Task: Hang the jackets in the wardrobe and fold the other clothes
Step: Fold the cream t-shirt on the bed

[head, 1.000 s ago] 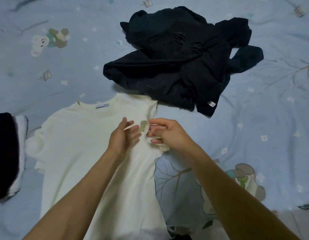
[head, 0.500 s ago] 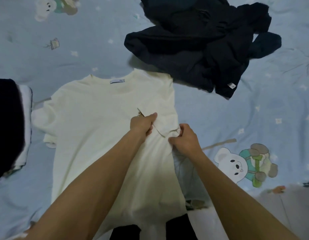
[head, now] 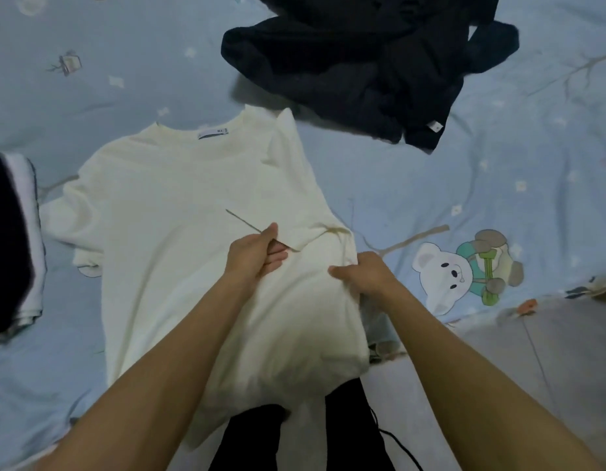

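A cream T-shirt [head: 179, 212] lies spread on the blue bedsheet [head: 124, 73], collar away from me, its right sleeve folded in over the body. My left hand [head: 257, 254] pinches the folded sleeve's hem near the shirt's middle. My right hand [head: 366, 275] grips the shirt's right side edge, bunching the cloth. The shirt's lower hem hangs over the bed edge toward my legs. A crumpled dark garment [head: 362, 59] lies beyond the shirt at the top.
A stack of folded clothes, dark on top of white [head: 12, 239], sits at the left edge. The bed's front edge runs along the lower right, with grey floor [head: 539, 351] beyond it. My dark trouser legs [head: 349, 430] show at the bottom.
The view has tilted down and the shirt lies nearer to me. Both hands moved down the shirt from the shoulder area; the right sleeve now lies folded inward, the right hand gripping the side edge.
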`<state>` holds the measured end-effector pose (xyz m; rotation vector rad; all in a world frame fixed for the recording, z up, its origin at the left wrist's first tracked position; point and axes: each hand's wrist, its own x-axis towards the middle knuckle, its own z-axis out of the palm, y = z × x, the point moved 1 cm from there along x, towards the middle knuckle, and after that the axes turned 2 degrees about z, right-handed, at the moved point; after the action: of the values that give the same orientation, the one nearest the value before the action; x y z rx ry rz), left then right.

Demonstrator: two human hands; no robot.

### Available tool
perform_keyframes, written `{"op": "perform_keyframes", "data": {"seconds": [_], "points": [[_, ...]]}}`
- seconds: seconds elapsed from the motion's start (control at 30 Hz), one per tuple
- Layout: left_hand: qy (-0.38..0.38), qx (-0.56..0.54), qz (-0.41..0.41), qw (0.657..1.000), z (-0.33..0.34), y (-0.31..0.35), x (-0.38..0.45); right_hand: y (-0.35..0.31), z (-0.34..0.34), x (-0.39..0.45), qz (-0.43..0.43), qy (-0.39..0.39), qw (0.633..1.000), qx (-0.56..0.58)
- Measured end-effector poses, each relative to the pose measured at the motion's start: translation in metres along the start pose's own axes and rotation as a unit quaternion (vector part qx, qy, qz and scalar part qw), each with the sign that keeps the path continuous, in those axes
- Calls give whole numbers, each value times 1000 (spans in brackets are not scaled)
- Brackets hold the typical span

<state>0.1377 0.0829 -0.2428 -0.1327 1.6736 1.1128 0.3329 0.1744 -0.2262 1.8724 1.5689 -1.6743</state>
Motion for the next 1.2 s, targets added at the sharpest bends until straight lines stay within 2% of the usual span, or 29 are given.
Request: {"op": "perform_keyframes", "data": {"seconds": [0.1, 0.13, 0.2, 0.23, 0.27, 0.3, 0.33, 0.4, 0.43, 0.47, 0.53, 0.57, 0.6, 0.7, 0.77, 0.83, 1.0, 1.13, 1.2], "points": [[-11, 143, 62, 988, 3, -18, -21, 22, -7, -14, -4, 125, 988, 90], [-10, 214, 96, 972, 4, -27, -31, 35, -7, -23, -1, 125, 986, 113], [-25, 313, 160, 936, 4, -41, -47, 52, -1, -40, 21, 22, 995, 99], [-39, 341, 179, 922, 4, -48, -54, 59, 4, -48, 32, -41, 997, 56], [-55, 368, 192, 908, 4, -59, -62, 73, 7, -54, 33, -67, 997, 11], [-66, 396, 205, 893, 3, -69, -68, 83, 7, -57, 18, -48, 999, -16], [-73, 427, 223, 873, 1, -79, -72, 92, 7, -58, 0, 4, 1000, -6], [-81, 483, 260, 832, -3, -104, -82, 116, 4, -66, -15, 131, 989, 67], [-79, 498, 277, 818, -6, -112, -86, 125, 4, -67, -28, 159, 983, 92], [-77, 505, 288, 810, -9, -124, -91, 136, 6, -70, -36, 138, 986, 92], [-64, 522, 307, 793, -12, -143, -99, 152, 14, -76, -36, 10, 999, 37], [-56, 530, 313, 786, -11, -159, -107, 169, 15, -80, -34, -29, 999, -9], [-48, 530, 312, 787, -13, -164, -109, 175, 14, -78, -43, -27, 998, -43], [-39, 536, 294, 790, -14, -187, -125, 194, 6, -80, -60, 71, 990, -101], [-34, 523, 262, 810, -14, -194, -139, 197, 0, -90, -54, 100, 983, -145], [-18, 482, 232, 845, -17, -197, -157, 194, 0, -103, -60, 102, 984, -135], [70, 329, 190, 922, -60, -191, -227, 150, 26, -166, -120, 21, 983, -135], [128, 223, 111, 960, -121, -183, -251, 118, 67, -194, -160, -37, 973, -165], [176, 193, 88, 961, -158, -180, -252, 104, 94, -204, -175, -54, 965, -188]]}}
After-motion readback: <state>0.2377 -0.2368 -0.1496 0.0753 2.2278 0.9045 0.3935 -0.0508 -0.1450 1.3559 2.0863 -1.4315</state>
